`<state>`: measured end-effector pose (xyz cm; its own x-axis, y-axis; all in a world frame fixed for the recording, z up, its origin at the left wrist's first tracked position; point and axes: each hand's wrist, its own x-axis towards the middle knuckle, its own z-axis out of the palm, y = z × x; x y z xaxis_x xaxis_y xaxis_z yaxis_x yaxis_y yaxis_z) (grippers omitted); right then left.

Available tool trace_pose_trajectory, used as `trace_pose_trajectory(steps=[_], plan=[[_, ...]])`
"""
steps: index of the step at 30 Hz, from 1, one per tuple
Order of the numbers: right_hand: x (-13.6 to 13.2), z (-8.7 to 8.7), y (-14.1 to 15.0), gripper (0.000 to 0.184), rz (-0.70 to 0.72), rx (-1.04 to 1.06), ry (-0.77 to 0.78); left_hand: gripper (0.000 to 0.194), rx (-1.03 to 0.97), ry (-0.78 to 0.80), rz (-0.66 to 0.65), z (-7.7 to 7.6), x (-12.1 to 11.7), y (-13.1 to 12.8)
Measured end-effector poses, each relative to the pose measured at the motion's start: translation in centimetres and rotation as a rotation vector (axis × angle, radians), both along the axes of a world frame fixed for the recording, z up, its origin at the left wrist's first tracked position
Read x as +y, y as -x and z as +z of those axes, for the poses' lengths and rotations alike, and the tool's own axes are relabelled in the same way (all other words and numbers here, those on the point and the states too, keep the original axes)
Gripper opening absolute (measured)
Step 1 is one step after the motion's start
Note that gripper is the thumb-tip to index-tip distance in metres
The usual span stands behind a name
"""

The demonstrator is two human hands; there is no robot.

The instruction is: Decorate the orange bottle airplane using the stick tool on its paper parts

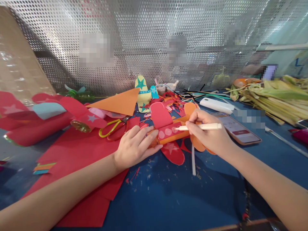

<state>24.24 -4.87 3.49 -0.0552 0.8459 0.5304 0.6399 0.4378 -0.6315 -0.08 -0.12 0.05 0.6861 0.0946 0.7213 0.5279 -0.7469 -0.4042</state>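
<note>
A white marker pen (204,127) is gripped in my right hand (204,131), its tip touching a red strip (169,131) with pale round dots along it. This strip lies on an orange and red paper craft plane (168,140), which has rounded red and orange wings. One lower red wing (171,152) bears a pale star. My left hand (137,146) rests with fingers stretched out over the plane's left end, partly hiding it. Close by that hand lie scissors (110,129) with yellow and red handles.
Red paper sheets (96,166) spread over the left of the blue table (168,195). Finished-looking red planes (36,118) stand far left, an orange paper cone (117,102) nearer. A phone (237,130), a white glue gun (216,105) and dry husks (271,96) lie right. Perforated metal (144,41) rises behind.
</note>
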Motion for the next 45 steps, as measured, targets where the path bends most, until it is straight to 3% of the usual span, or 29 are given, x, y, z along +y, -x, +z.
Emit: trace_pose_trajectory(steps=[24,32,37,41,45], plan=[[0.02,-0.09,0.0,0.021,-0.01,0.005,0.007,0.037,-0.002,0.001,-0.003,-0.01,-0.01,-0.03],[0.05,0.34,0.06,0.027,0.033,0.305,-0.057,0.036,-0.007,0.01,0.0,-0.06,0.02,-0.01],[0.59,0.04,-0.17,0.026,0.109,0.295,0.02,0.037,0.001,0.005,0.004,-0.08,0.04,0.0],[0.79,-0.13,-0.29,0.013,0.077,0.319,0.046,0.037,-0.001,0.015,0.002,-0.01,-0.01,0.0],[0.63,0.09,-0.19,0.02,0.016,0.274,0.057,0.037,-0.001,0.011,0.003,0.02,-0.01,-0.03]])
